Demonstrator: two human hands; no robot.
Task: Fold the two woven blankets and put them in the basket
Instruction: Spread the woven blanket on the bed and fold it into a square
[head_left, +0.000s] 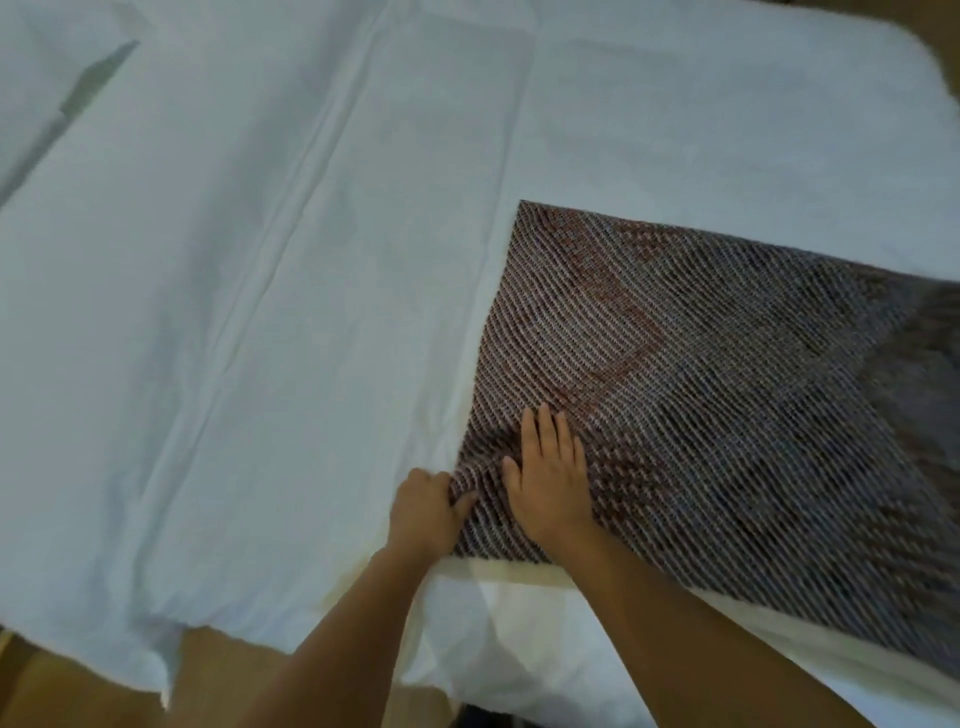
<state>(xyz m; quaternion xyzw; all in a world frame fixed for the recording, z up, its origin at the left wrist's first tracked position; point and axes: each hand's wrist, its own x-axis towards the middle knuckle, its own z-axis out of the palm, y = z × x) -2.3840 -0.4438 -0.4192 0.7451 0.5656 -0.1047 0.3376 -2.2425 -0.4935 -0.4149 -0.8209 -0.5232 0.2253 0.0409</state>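
left hand (423, 506) pinching blanket (701, 374) edge, right hand (550, 470) flat on it

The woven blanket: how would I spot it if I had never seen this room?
Look at the wide white sheet covering the surface, then to its near right part, where both hands rest. The woven blanket lies flat there under the right hand. It is the only dark, diagonally ribbed cloth, brown and grey, against plain white.

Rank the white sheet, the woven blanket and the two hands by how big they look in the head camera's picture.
1. white sheet
2. woven blanket, partly cut off at the right edge
3. right hand and left hand: look alike; flat versus clenched, so unranked.
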